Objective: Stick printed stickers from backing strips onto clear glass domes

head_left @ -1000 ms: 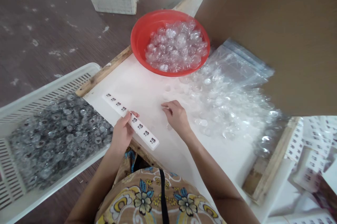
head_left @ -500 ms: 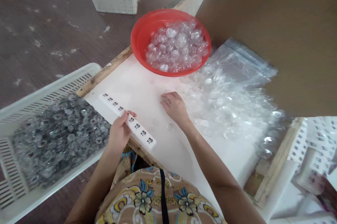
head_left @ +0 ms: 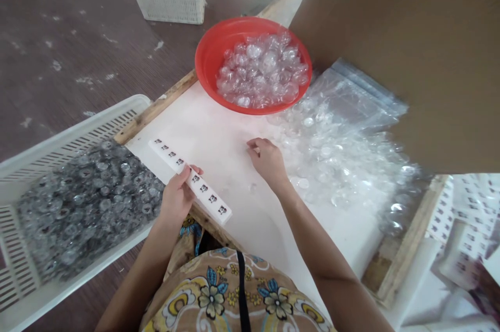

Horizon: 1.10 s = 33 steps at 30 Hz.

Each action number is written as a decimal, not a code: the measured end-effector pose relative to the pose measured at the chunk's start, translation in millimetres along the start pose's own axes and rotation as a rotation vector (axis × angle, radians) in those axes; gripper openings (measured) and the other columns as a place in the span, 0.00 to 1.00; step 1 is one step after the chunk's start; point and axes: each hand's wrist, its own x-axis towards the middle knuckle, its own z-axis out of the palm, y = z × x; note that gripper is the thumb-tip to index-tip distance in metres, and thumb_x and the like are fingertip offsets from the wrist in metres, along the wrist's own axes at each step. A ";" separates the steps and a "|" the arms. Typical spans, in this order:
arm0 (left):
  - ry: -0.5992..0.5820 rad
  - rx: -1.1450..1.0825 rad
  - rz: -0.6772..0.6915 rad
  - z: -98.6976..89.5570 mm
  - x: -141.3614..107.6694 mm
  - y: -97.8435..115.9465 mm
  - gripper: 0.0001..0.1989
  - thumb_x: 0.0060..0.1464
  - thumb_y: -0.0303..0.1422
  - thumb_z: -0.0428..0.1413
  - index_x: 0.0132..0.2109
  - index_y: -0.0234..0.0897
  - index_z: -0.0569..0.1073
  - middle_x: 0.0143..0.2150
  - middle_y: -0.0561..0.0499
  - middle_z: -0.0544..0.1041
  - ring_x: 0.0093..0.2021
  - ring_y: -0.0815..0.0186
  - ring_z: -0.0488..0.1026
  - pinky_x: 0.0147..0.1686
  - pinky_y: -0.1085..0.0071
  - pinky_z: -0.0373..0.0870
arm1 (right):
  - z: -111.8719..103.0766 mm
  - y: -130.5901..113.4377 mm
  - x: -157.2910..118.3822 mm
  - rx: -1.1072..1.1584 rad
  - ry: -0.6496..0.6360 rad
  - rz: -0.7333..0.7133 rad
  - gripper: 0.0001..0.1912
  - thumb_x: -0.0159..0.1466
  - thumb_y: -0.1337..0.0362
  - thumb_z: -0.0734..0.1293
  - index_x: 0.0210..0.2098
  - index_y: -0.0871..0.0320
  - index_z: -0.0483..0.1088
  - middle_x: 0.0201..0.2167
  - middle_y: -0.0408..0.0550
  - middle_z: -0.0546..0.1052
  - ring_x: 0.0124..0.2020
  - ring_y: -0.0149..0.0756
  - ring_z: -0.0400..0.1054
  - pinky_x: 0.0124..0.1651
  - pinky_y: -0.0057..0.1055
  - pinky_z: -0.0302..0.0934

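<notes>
Both hands (head_left: 177,195) (head_left: 270,161) curled, strip (head_left: 201,184) in left

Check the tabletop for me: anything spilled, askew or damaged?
No damage shows. Clear discs lie strewn loosely across the right of the white tabletop, unlike the clear pieces contained in the red basin; possibly a working pile rather than a spill.

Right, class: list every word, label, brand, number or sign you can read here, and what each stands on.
No readable words, brands or numbers.
White strip in the left hand: a row of small dark printed figures, no legible lettering.
Printed sheets at the right edge: repeated dark marks, too small and blurred to read.
</notes>
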 end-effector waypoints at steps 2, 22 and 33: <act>0.000 0.000 -0.001 0.1 0.5 -0.4 0.14 0.41 0.41 0.66 0.28 0.35 0.75 0.30 0.50 0.74 0.30 0.68 0.68 0.30 0.73 0.66 | 1.0 -3.7 5.1 -0.071 0.051 -0.057 0.11 0.63 0.69 0.64 0.45 0.58 0.73 0.46 0.54 0.75 0.38 0.40 0.73 0.45 0.40 0.66; -0.057 0.039 0.074 -1.3 -1.1 3.5 0.16 0.46 0.44 0.65 0.31 0.35 0.76 0.32 0.51 0.73 0.29 0.71 0.65 0.29 0.77 0.64 | 71.5 -63.3 85.4 -0.145 -0.145 -0.412 0.24 0.66 0.70 0.62 0.62 0.59 0.64 0.68 0.55 0.60 0.68 0.44 0.52 0.69 0.46 0.46; 0.020 -0.027 0.364 10.4 -2.6 -1.7 0.15 0.45 0.44 0.67 0.33 0.38 0.78 0.33 0.53 0.72 0.32 0.72 0.68 0.35 0.78 0.69 | -4.3 -27.1 -44.3 0.387 -0.258 -0.250 0.14 0.63 0.60 0.68 0.48 0.54 0.73 0.43 0.49 0.79 0.40 0.35 0.74 0.46 0.35 0.70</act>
